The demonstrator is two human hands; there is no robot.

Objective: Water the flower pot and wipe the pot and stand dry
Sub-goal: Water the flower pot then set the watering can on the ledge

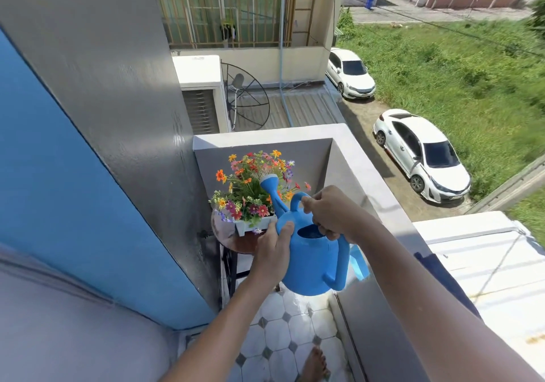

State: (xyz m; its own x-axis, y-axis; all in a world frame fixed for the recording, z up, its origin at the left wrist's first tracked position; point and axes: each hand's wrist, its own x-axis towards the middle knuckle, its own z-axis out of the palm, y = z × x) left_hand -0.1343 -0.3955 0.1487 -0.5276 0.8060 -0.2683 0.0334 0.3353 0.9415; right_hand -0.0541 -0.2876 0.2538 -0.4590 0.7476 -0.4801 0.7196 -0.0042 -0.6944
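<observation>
A blue plastic watering can (312, 266) hangs in the air in front of me, its spout rose (269, 180) raised among the flowers. My right hand (333, 213) grips the can's top handle. My left hand (275, 244) presses against the can's left side near the spout base. A white rectangular flower pot (250, 226) full of orange, red and pink flowers (253, 187) sits on a round dark wooden stand (233, 240) with black legs, in the balcony's far corner. No cloth is visible.
The narrow balcony has a white and grey tiled floor (283, 331) and a grey parapet wall (368, 210) on the right. A blue and grey wall (88, 175) closes the left. My bare foot (314, 365) stands on the tiles. Cars are parked far below.
</observation>
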